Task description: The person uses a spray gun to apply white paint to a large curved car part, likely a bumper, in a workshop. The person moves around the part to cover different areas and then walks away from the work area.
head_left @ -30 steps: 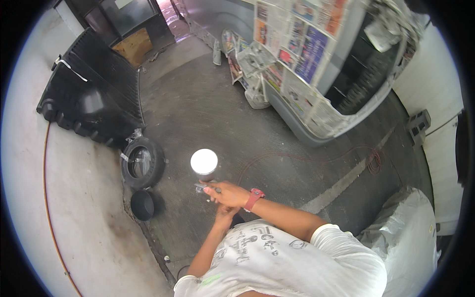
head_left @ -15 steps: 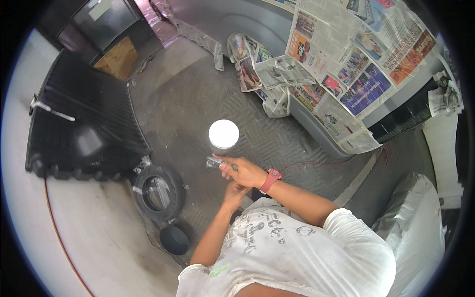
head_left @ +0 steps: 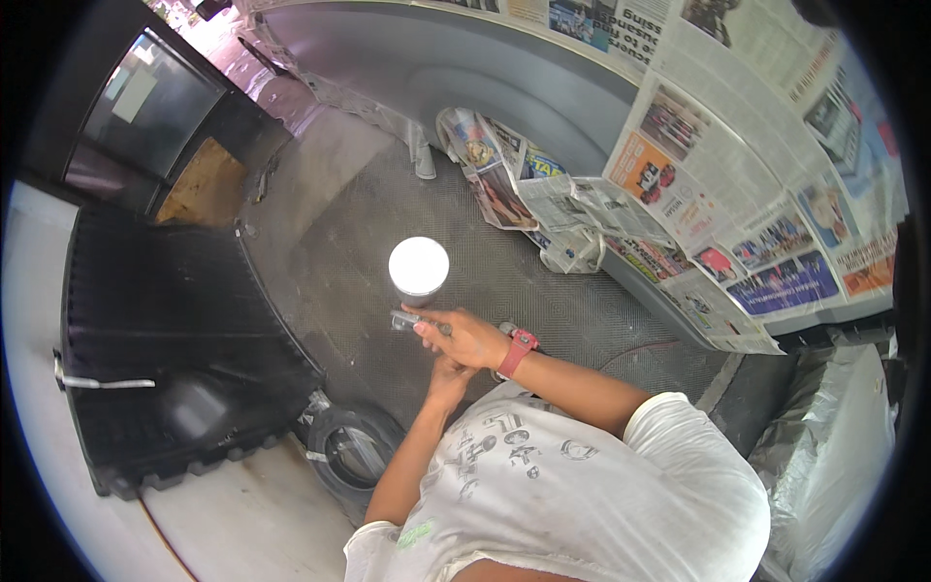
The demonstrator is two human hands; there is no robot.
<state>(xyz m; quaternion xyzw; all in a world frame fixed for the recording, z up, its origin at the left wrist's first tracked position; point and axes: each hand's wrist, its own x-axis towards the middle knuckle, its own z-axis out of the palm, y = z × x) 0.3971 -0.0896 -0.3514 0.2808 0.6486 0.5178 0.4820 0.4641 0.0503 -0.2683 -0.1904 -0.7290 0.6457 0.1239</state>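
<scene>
My right hand (head_left: pixel 473 339), with a red watch on its wrist, is closed around the handle of a silver paint spray gun (head_left: pixel 403 320). A round cup with a bright white top (head_left: pixel 419 266) sits on the gun, beyond my fingers. Just below and touching it, my left hand (head_left: pixel 449 377) is closed at the underside of the grip. My right hand partly covers its fingers, so what they hold does not show.
A grey vehicle panel (head_left: pixel 388 68) masked with newspaper (head_left: pixel 679 223) stands ahead and to the right. A black ribbed liner (head_left: pixel 165 320) leans at the left, beside a tyre (head_left: pixel 330 456). Plastic sheeting (head_left: pixel 824 456) covers something at the right. Dark textured floor (head_left: pixel 339 272) lies between.
My view has shifted, bringing the masked panel closer and the liner lower in the picture. Both hands keep their hold, with the spray gun slightly further left in the picture.
</scene>
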